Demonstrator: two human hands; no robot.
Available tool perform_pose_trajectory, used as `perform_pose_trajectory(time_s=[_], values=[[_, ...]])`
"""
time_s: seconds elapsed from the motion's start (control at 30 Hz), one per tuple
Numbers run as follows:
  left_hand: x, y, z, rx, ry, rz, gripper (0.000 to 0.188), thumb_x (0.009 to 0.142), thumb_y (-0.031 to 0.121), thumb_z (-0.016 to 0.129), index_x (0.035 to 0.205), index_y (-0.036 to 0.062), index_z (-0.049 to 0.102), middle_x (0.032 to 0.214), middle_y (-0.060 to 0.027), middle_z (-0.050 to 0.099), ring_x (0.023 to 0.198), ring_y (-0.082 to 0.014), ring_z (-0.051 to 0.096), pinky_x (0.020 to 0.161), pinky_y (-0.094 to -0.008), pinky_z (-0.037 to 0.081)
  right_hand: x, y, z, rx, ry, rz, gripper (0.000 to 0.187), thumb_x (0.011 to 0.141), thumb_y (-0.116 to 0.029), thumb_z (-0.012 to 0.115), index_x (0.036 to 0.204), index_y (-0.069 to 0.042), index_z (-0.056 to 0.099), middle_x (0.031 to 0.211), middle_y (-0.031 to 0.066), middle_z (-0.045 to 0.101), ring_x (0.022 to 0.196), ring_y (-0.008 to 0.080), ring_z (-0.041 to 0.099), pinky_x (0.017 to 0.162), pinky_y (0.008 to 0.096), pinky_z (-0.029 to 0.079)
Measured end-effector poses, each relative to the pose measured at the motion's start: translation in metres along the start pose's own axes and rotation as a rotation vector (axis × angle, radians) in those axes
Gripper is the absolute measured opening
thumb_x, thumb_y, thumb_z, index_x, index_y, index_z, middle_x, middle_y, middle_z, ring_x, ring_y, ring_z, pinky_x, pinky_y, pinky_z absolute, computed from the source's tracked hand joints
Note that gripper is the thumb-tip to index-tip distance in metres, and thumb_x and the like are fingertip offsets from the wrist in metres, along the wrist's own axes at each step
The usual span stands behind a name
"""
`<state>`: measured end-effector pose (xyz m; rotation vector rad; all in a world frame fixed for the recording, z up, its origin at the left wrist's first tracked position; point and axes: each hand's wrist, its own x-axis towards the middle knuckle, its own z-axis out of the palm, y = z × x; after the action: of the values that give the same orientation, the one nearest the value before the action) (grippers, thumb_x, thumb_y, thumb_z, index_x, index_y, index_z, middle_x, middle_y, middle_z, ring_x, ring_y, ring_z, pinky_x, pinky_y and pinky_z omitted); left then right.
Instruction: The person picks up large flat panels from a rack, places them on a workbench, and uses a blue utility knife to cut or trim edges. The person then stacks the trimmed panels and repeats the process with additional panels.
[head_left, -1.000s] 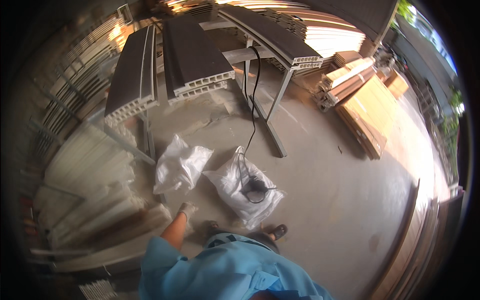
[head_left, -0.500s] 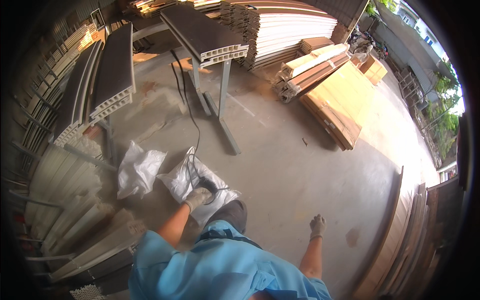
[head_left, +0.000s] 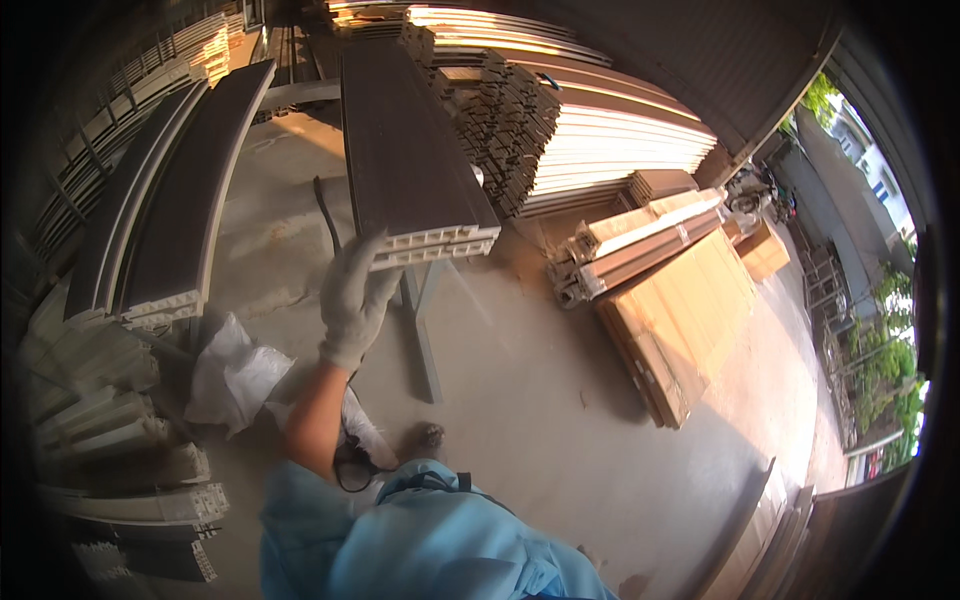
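Observation:
My left hand (head_left: 355,305), in a pale work glove, is raised to the near end of a dark brown panel stack (head_left: 410,180) on a metal stand. Its fingers are stretched and apart, with the tips by the stack's left corner; whether they press on it I cannot tell. The white panel ends show hollow cells. Behind the hand runs a black cable (head_left: 326,210). Below my forearm a black cord loop (head_left: 352,472) lies by a white sack, mostly covered by my arm. Of my right hand (head_left: 586,551), only a small pale patch shows past my blue shirt; its fingers are hidden.
More dark panels (head_left: 175,210) rest on a support at the left, above pale strips (head_left: 130,445). A crumpled white sack (head_left: 235,375) is on the floor. Flat cardboard packages (head_left: 690,320) and wrapped lengths (head_left: 650,235) lie at the right, before a tall board pile (head_left: 620,135).
My left hand has left the black object on the white sack and risen to the panel end. My right hand has dropped almost out of sight. The view has shifted toward the panel stack.

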<state>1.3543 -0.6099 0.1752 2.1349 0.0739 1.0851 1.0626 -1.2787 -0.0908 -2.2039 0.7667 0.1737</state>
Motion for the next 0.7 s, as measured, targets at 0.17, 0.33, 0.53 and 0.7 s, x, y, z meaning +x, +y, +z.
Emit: perform_pose_trajectory(time_s=[0.17,0.33,0.53,0.7], values=[[0.119,-0.022,0.025,0.644,-0.512,0.127,0.074,0.095,0.068,0.038,0.146,0.0156,0.045,0.152,-0.0209,0.038,0.142,-0.0399,0.031,0.118,-0.0505,0.021,0.050,-0.063,0.047,0.249,-0.135,0.359,0.013,0.091,-0.017,0.065,0.097,-0.007,0.061,0.075,0.0093,0.063,0.057,0.0220,0.060,0.050,0.0344,0.050],[0.164,-0.088,0.050,0.840,-0.654,0.003,0.079,0.094,0.074,0.030,0.152,0.0210,0.037,0.158,-0.0181,0.030,0.146,-0.0394,0.025,0.120,-0.0551,0.013,0.132,-0.103,0.059,0.251,-0.244,0.355,0.017,0.092,-0.018,0.066,0.101,-0.004,0.061,0.079,0.0098,0.064,0.058,0.0216,0.061,0.051,0.0348,0.052],[0.243,-0.130,0.098,1.079,-0.595,-0.367,0.090,0.089,0.082,0.019,0.155,0.0215,0.030,0.160,-0.0168,0.025,0.148,-0.0381,0.020,0.120,-0.0524,0.014,0.273,-0.143,0.049,0.218,-0.379,0.161,0.022,0.092,-0.019,0.066,0.105,-0.001,0.063,0.083,0.0105,0.065,0.060,0.0210,0.062,0.053,0.0353,0.054],[0.272,-0.135,0.153,1.076,-0.597,-0.399,0.090,0.089,0.082,0.018,0.155,0.0225,0.031,0.160,-0.0168,0.027,0.149,-0.0367,0.020,0.119,-0.0543,0.013,0.433,-0.255,0.041,0.194,-0.463,0.260,0.021,0.093,-0.021,0.066,0.102,-0.001,0.064,0.077,0.0079,0.064,0.059,0.0176,0.061,0.050,0.0313,0.052]])
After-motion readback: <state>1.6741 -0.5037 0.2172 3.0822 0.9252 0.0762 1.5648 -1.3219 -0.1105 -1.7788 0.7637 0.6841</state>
